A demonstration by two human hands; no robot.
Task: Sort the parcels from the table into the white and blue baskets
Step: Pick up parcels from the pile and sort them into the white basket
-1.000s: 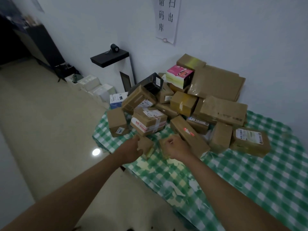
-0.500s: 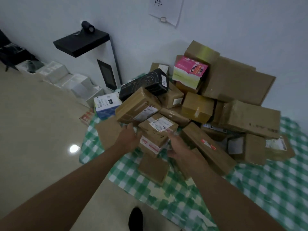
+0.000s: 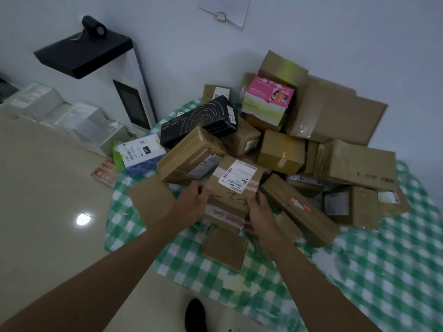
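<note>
Brown cardboard parcel w/ white shipping label [image 3: 236,188] sits at pile's front on green-check worktop [image 3: 359,271], flanked: left hand [image 3: 194,202] grips its left side, right hand [image 3: 260,212] its right.

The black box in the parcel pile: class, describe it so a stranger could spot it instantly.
Start at the green checked tablecloth and its heap of brown parcels. On the heap's left side, above the hands, lies the black box. It alone is black, printed with pale concentric rings.
</note>
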